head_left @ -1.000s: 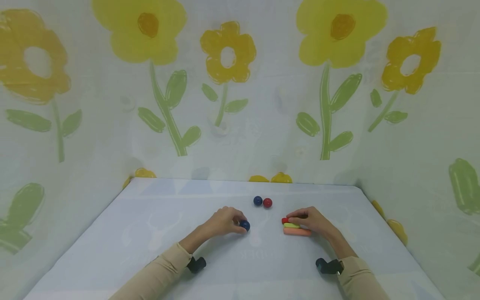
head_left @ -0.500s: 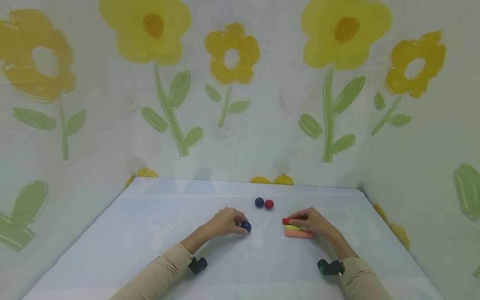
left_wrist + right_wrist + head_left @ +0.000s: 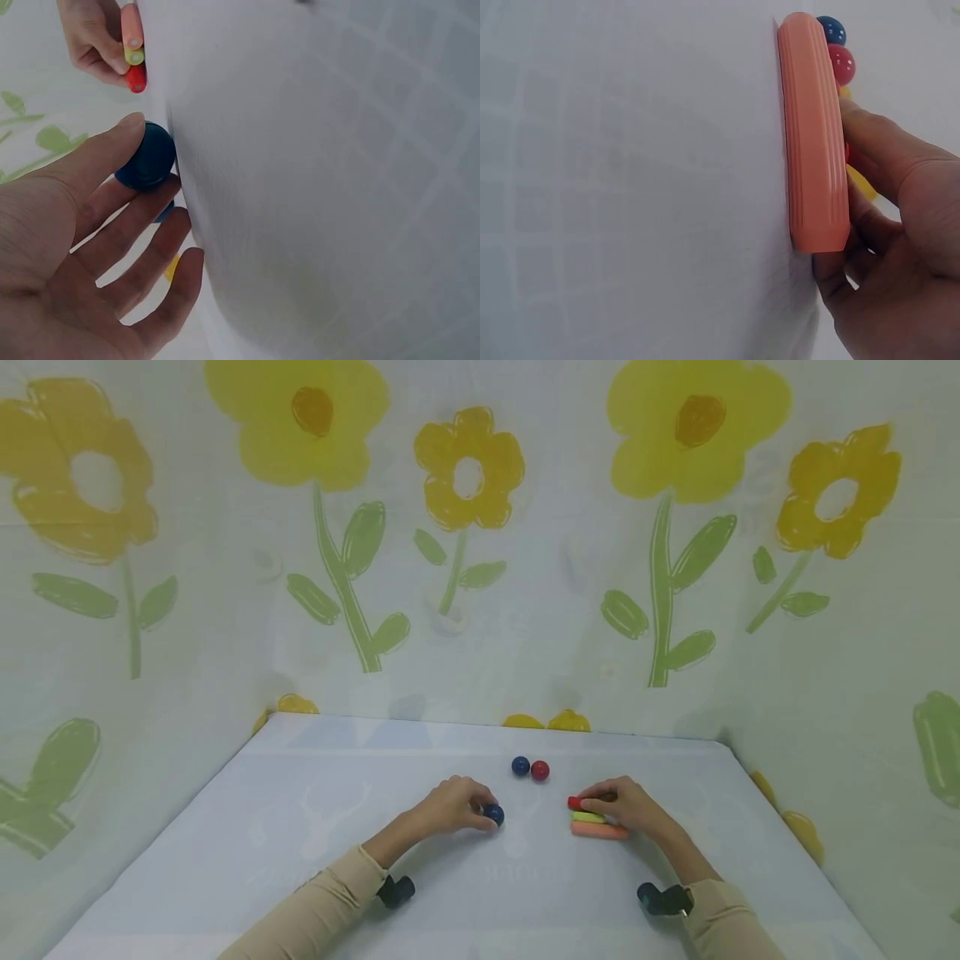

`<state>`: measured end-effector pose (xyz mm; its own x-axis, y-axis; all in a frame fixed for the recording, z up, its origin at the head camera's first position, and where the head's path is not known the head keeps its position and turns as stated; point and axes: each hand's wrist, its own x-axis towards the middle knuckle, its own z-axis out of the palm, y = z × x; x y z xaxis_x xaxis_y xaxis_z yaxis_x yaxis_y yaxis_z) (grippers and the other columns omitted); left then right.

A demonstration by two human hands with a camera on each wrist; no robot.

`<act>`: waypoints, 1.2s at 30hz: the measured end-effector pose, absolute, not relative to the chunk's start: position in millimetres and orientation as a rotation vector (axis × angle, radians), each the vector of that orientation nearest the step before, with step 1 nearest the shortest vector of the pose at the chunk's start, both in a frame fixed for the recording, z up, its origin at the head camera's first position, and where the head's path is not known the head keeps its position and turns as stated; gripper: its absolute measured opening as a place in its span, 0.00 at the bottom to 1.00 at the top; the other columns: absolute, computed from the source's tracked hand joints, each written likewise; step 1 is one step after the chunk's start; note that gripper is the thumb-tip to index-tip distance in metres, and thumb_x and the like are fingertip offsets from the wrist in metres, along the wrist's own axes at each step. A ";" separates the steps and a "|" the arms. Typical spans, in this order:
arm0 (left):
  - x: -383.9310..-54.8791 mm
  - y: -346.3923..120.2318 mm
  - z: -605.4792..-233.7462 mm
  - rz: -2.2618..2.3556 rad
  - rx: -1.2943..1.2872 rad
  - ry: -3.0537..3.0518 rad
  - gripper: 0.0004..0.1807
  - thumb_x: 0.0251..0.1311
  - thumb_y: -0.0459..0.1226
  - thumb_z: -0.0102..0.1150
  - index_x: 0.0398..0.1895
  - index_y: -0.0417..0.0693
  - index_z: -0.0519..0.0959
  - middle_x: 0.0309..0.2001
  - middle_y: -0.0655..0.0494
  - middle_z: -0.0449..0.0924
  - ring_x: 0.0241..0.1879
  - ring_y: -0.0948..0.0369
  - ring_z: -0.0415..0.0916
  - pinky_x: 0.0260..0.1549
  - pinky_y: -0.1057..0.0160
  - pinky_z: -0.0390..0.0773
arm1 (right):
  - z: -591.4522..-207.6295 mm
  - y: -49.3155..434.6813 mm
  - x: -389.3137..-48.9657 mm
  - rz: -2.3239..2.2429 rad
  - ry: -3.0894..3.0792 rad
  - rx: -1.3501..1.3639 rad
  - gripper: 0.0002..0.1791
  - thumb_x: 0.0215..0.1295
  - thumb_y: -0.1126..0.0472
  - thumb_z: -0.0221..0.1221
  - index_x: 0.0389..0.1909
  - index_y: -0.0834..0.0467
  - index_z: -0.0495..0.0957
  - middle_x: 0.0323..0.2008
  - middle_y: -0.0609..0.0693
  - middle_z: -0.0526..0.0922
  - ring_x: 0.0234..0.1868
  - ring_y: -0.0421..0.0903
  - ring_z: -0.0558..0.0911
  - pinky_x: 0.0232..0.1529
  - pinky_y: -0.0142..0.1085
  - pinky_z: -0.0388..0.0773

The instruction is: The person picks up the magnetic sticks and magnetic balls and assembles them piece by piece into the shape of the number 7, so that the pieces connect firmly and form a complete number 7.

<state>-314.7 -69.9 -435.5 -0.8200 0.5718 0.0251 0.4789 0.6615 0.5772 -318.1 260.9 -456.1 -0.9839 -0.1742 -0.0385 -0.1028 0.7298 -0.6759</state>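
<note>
My left hand (image 3: 452, 806) pinches a glossy dark blue ball (image 3: 150, 157) between thumb and index finger; the ball is low at the table surface. The other fingers of that hand are spread and bent. To the right, my right hand (image 3: 632, 806) pinches a short red marker-like stick (image 3: 575, 803), its far part hidden by the fingers. Side by side with it, nearer me, lie a yellow-green stick (image 3: 588, 817) and a longer salmon-orange stick (image 3: 814, 135) with a ridged barrel. The sticks are roughly parallel, stacked closely along the table.
Behind the hands, a second dark blue ball (image 3: 521, 767) and a red ball (image 3: 540, 771) sit next to each other on the white-covered table (image 3: 465, 902). A flower-printed cloth wall (image 3: 525, 652) rises along the back and both sides. Black camera mounts (image 3: 395, 891) sit at the wrists.
The head view has shifted slightly, so everything appears a little further right and lower. Both hands keep their holds on the ball and the red stick.
</note>
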 end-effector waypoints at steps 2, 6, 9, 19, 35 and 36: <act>-314.7 -69.8 -435.3 0.879 0.861 2.715 0.19 0.52 0.44 0.73 0.48 0.50 0.86 0.36 0.62 0.85 0.33 0.69 0.75 0.34 0.72 0.75 | -455.1 261.0 -318.1 -1.108 2.824 -0.243 0.12 0.62 0.54 0.66 0.44 0.55 0.86 0.40 0.47 0.86 0.39 0.43 0.78 0.44 0.36 0.79; -314.5 -69.4 -435.4 0.874 0.851 2.717 0.19 0.51 0.44 0.73 0.48 0.50 0.86 0.36 0.62 0.85 0.33 0.69 0.75 0.34 0.72 0.75 | -454.2 260.0 -318.1 -1.119 2.817 -0.246 0.12 0.62 0.53 0.66 0.44 0.55 0.86 0.38 0.47 0.85 0.37 0.43 0.77 0.40 0.33 0.77; -314.0 -69.2 -435.5 0.872 0.854 2.719 0.19 0.51 0.44 0.73 0.47 0.50 0.86 0.36 0.62 0.86 0.33 0.69 0.75 0.34 0.72 0.75 | -453.3 258.7 -317.9 -1.112 2.822 -0.231 0.14 0.61 0.52 0.66 0.44 0.54 0.86 0.37 0.46 0.85 0.37 0.43 0.77 0.38 0.32 0.76; -313.7 -69.1 -434.9 0.868 0.854 2.724 0.20 0.51 0.44 0.73 0.48 0.50 0.85 0.36 0.62 0.86 0.33 0.69 0.75 0.33 0.72 0.75 | -443.3 250.8 -317.1 -1.104 2.844 -0.369 0.14 0.60 0.49 0.67 0.43 0.53 0.86 0.37 0.46 0.85 0.36 0.43 0.77 0.33 0.30 0.75; -314.6 -69.5 -437.4 0.870 0.869 2.726 0.19 0.51 0.45 0.73 0.47 0.50 0.86 0.36 0.63 0.85 0.32 0.70 0.75 0.33 0.71 0.75 | -425.8 230.5 -307.1 -1.031 2.843 -0.600 0.11 0.62 0.52 0.66 0.41 0.52 0.87 0.35 0.44 0.86 0.36 0.42 0.77 0.36 0.29 0.73; -314.9 -69.2 -437.2 0.868 0.868 2.727 0.19 0.51 0.45 0.73 0.47 0.50 0.86 0.36 0.63 0.85 0.32 0.70 0.75 0.33 0.71 0.75 | -424.5 229.1 -306.5 -1.031 2.840 -0.615 0.10 0.62 0.52 0.66 0.41 0.52 0.87 0.35 0.44 0.86 0.36 0.42 0.77 0.35 0.29 0.73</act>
